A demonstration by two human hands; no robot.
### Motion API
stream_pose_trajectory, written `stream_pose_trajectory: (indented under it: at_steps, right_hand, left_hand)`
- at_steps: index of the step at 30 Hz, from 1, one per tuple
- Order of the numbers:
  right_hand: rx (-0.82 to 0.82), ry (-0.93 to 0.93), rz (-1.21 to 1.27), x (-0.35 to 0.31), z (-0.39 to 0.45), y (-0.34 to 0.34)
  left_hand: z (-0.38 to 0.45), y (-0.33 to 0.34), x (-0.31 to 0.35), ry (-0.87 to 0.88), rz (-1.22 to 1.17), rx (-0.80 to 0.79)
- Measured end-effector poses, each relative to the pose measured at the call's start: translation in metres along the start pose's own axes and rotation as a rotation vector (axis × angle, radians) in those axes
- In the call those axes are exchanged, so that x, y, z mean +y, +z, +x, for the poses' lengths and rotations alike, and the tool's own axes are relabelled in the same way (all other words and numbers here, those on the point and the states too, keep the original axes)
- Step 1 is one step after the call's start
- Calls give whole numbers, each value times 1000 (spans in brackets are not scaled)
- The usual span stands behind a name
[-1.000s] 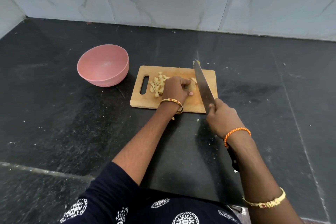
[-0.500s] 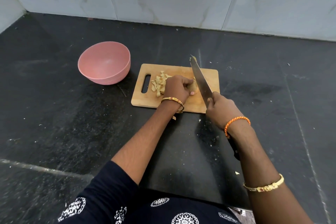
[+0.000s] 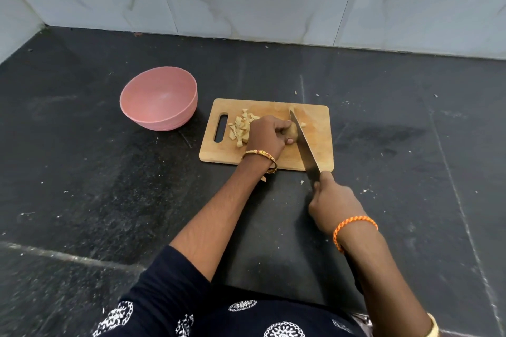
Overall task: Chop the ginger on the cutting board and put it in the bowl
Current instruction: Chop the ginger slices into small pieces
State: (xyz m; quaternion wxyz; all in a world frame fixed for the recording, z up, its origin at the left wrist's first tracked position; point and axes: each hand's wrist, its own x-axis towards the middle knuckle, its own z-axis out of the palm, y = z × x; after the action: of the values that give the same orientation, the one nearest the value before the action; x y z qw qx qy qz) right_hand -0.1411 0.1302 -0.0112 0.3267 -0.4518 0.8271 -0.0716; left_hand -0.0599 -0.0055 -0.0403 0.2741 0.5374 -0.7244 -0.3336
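Under left hand [image 3: 267, 136] — ginger [image 3: 292, 131], half-hidden

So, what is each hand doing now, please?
Left hand: holds the ginger piece on the cutting board.
Right hand: grips the knife.

My left hand [image 3: 267, 134] lies knuckles up, fingers [image 3: 284, 126] curled around a ginger piece [image 3: 293, 131]. My right hand [image 3: 332, 204] is fisted on a knife [image 3: 304, 145] handle, thumb on top. Both forearms reach forward, the left with a dark sleeve at the elbow.
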Motion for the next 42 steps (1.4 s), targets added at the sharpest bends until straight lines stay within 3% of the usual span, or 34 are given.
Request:
stream_pose_trajectory:
  at_steps: [7, 12, 42]
  right_hand:
    - [10, -6, 79, 24, -40, -15]
    - [123, -59, 122, 13, -14, -21]
    - [143, -89, -35, -19, 33, -18]
  left_hand:
    - [0, 1, -1, -16, -32, -10]
    - [-1, 1, -2, -31, -52, -21]
    - [2, 3, -5, -16, -57, -16]
